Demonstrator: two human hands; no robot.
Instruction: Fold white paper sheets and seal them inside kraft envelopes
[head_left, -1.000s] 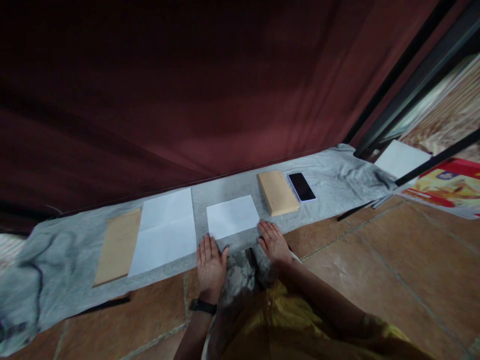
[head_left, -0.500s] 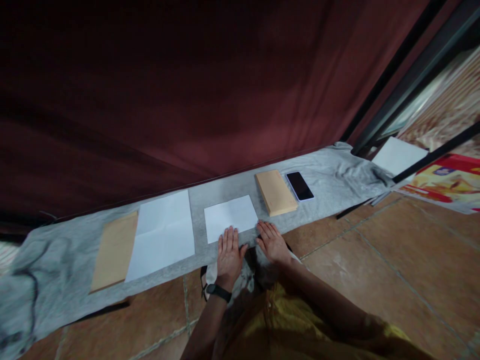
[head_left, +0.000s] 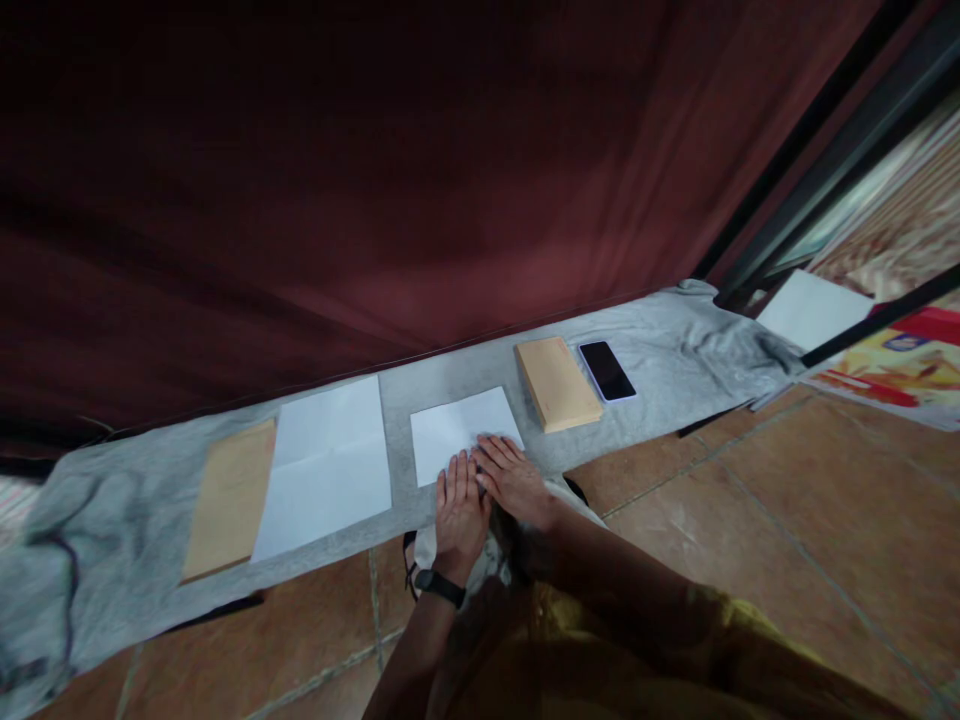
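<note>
A small folded white sheet (head_left: 454, 427) lies on a long grey cloth (head_left: 660, 355) spread over the floor. My left hand (head_left: 460, 505), with a black watch on its wrist, lies flat with fingers stretched out on the sheet's near edge. My right hand (head_left: 512, 477) rests flat beside it on the sheet's near right corner, fingers apart, touching the left hand. Neither hand holds anything.
To the left lie a larger creased white sheet (head_left: 325, 463) and a brown envelope (head_left: 224, 497). To the right sit a stack of brown envelopes (head_left: 557, 382) and a black phone (head_left: 607, 370). A dark red curtain (head_left: 375, 180) hangs behind. Tiled floor (head_left: 787, 520) lies in front.
My left hand slid right along the cloth to the sheet's near edge. My right hand then moved left onto the sheet's corner, meeting the left hand.
</note>
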